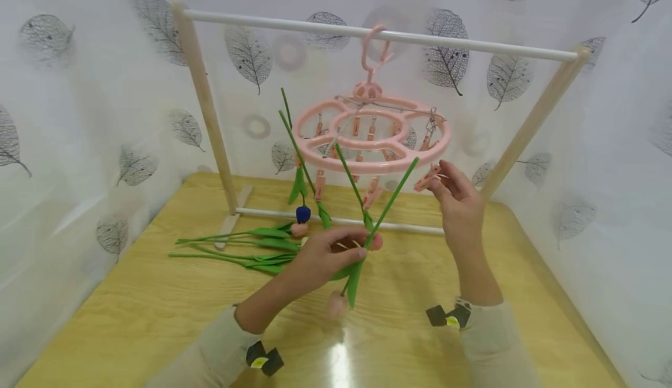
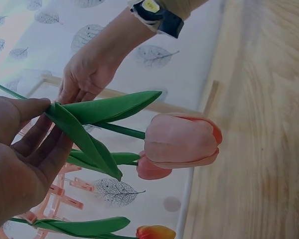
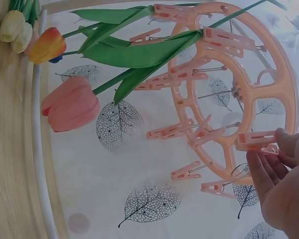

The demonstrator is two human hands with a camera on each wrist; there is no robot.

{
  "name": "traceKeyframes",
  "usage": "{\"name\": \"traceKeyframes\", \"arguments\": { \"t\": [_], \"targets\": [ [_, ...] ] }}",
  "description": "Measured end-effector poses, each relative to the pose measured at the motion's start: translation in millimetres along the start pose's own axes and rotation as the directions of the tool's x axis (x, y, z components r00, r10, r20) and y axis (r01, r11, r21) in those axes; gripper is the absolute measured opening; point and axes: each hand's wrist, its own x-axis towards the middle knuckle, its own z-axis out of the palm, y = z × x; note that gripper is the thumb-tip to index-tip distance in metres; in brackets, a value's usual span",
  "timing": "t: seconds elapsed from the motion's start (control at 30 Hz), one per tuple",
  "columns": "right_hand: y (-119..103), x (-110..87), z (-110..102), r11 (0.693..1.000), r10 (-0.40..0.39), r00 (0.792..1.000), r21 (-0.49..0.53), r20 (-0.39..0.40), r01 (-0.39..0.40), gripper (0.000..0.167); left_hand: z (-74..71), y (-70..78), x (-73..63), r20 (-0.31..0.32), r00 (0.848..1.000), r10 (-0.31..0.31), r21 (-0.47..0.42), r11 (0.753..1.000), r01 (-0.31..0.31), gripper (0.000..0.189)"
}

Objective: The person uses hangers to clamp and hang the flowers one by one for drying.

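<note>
At lower centre of the head view, the left hand [image 1: 328, 254] pinched a tulip [image 1: 354, 283], bloom down; right of centre, the right hand [image 1: 462, 198] pinched a clip [image 1: 426, 179] by the rack [image 1: 367, 167].

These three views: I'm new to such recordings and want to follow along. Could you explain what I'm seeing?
There is no machine, just a person's two bare hands. One camera is worn on the head, looking forward and down; another on each wrist watches that hand's work. The left hand has a pink tulip in its grip. The right hand's grip pinches a clip of the pink hanger. Other tulips hang clipped there; loose stems lie on the table.
</note>
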Motion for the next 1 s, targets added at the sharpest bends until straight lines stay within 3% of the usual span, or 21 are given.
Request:
{"name": "traceKeyframes", "arguments": {
  "t": [0.27,0.53,0.7,0.87,1.0],
  "targets": [
    [-11.6,-5.6,-1.4,0.993,0.049,0.998,-0.107,0.026,-0.046,0.035,1.9,7.6,10.6,-0.043,0.998,0.040,0.022,0.999,-0.039,0.033],
    [-22.1,-13.8,4.8,0.998,0.065,0.994,-0.030,0.085,-0.062,0.024,3.9,14.8,20.2,-0.106,0.985,0.137,0.038,0.990,-0.134,0.030],
    [-29.2,-18.9,9.8,0.997,0.071,0.995,-0.023,0.076,-0.069,0.019,10.9,17.7,25.0,-0.164,0.965,0.203,0.090,0.978,-0.190,0.033],
    [-35.5,-24.4,15.7,0.995,0.091,0.994,0.028,0.063,-0.093,0.011,17.4,19.1,30.7,-0.222,0.929,0.296,0.151,0.952,-0.267,0.034],
    [-37.7,-28.4,21.3,0.994,0.086,0.993,0.062,0.075,-0.091,0.013,20.3,20.1,35.1,-0.247,0.914,0.322,0.187,0.941,-0.281,0.033]
  ]
}}
